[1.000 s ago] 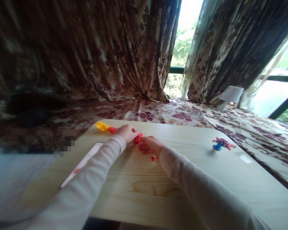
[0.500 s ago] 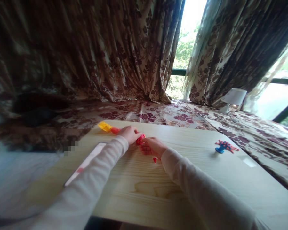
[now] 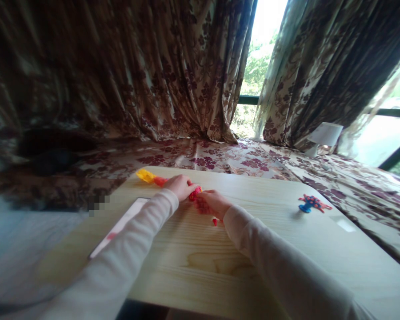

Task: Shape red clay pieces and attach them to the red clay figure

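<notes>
My left hand (image 3: 180, 186) and my right hand (image 3: 212, 203) meet near the far edge of a pale wooden table (image 3: 200, 258). Both are closed on a small red bumpy toy piece (image 3: 195, 193) held between them. A yellow and orange toy part (image 3: 148, 177) sticks out to the left behind my left hand. A tiny red bit (image 3: 214, 221) lies on the wood just below my right wrist. Both arms wear pale long sleeves.
A blue and red toy figure (image 3: 311, 204) stands on the table at the right. A white flat device (image 3: 118, 226) lies at the table's left edge. Floral fabric covers the ledge behind, with patterned curtains (image 3: 153, 71) and a small white lamp (image 3: 323, 135) by the window.
The view has shifted slightly. My hands stay together on the red piece, with my right fingers closing a little more over it.
</notes>
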`<state>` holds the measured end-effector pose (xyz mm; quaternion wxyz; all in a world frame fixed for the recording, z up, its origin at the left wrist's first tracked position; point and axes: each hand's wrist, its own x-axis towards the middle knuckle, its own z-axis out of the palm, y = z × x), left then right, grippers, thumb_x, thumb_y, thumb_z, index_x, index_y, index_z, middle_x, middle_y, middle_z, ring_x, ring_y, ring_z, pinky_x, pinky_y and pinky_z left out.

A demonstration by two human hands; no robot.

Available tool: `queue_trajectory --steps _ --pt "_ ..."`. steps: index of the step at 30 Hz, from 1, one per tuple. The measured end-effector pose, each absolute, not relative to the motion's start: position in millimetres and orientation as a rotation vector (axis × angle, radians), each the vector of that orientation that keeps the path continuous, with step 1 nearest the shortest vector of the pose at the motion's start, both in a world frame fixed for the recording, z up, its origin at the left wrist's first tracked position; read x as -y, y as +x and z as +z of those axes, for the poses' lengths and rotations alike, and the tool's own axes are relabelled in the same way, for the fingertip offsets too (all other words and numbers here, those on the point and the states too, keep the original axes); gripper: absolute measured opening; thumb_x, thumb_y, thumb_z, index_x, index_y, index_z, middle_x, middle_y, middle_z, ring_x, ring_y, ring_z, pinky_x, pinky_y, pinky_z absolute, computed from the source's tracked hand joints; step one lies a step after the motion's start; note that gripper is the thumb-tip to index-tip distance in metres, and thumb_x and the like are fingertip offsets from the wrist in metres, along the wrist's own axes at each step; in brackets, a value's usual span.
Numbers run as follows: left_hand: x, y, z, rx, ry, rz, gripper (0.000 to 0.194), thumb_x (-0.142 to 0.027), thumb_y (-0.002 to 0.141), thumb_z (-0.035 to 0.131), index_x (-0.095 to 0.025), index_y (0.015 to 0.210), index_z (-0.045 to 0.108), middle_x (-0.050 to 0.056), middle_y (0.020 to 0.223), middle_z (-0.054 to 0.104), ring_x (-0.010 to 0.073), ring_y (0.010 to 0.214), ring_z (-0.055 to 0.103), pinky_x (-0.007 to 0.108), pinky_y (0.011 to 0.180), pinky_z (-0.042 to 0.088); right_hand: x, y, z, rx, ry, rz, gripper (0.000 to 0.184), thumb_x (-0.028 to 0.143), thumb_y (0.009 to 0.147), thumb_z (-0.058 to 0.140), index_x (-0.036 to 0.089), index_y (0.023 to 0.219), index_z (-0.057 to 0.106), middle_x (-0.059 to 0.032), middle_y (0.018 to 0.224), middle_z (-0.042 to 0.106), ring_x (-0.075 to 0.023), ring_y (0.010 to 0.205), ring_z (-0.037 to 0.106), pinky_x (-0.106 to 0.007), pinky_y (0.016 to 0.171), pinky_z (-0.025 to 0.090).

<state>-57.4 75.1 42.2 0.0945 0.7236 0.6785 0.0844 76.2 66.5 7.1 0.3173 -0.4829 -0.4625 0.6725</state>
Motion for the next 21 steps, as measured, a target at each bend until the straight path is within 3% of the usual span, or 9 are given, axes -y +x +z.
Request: queue_trajectory --steps 16,21 --pt "-77.0 -56.4 44.1 -2.015 2.159 0.218 0.027 -0.036 0.086 0.051 -0.018 0.106 0.058 0.006 0.11 0.06 0.0188 0.094 0.059 0.039 0.081 0.049 -62.0 90.3 18.1 1.21 -1.371 1.838 0.028 0.032 0.09 0.053 0.015 0.112 0.055 -0.0062 0.108 0.059 -0.0172 0.088 0.061 -0.036 0.075 0.052" --pt "-78.4 -65.1 50.2 -2.037 2.142 0.268 0.028 -0.034 0.086 0.052 -0.018 0.109 0.056 0.007 0.112 0.059 0.0193 0.096 0.059 0.04 0.082 0.05 -47.7 113.7 26.9 1.253 -1.384 1.773 0.022 0.029 0.093 0.046 0.011 0.097 0.058 -0.0012 0.075 0.061 -0.0087 0.057 0.058 -0.022 0.051 0.049"
